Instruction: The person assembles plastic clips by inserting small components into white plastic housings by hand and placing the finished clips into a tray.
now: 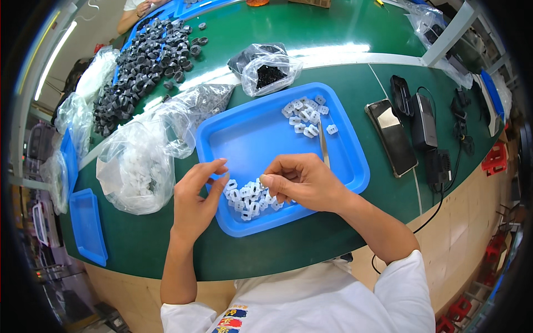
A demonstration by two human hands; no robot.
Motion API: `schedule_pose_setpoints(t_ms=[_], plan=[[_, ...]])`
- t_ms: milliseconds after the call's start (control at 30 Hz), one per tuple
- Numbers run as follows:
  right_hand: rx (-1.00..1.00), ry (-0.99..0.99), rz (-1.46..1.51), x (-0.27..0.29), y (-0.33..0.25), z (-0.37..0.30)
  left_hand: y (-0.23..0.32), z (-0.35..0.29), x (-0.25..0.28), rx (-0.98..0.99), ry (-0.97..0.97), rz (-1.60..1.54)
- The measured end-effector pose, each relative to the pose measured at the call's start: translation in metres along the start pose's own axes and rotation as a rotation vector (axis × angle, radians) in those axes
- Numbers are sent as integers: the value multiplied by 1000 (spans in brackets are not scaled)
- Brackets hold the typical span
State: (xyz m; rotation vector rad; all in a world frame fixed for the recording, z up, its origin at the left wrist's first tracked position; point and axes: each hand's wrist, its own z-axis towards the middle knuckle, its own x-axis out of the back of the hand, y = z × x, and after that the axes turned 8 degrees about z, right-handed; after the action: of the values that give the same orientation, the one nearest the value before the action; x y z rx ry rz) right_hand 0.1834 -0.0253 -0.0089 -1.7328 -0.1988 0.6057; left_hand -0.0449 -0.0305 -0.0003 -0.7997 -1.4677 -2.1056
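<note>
A blue tray [340, 180] holds two groups of small translucent white plastic parts. The nearer group [251, 206] lies at the tray's near left, under and between my hands; the farther group [302, 114] is at the far right. Over the tray's left rim, my left hand [197, 194] has thumb and fingertips apart, with nothing seen between them. My right hand [302, 180] hovers above the near group, thumb pressed to its curled fingers. Whatever they pinch is too small or hidden to make out. Metal tweezers [323, 147] lie in the tray beside the far group.
Clear bags [136, 172] of parts lie left of the tray, and an open bag of black pieces [270, 75] behind it. Dark caps [144, 66] are heaped far left. A phone [391, 136] and black adapters [423, 122] sit right. Another person's hand [144, 8] shows far left.
</note>
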Motion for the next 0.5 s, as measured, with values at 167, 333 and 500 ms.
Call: schedule_pose_setpoints(t_ms=[167,333,500], plan=[[-70,58,3,-2,-8,1,3,1,1,-221,-240,315],[-16,83,-21,2,-10,0,8,-2,-1,-268,-339,407],[-19,103,-17,0,-9,0,12,-5,-5,-335,-362,485]])
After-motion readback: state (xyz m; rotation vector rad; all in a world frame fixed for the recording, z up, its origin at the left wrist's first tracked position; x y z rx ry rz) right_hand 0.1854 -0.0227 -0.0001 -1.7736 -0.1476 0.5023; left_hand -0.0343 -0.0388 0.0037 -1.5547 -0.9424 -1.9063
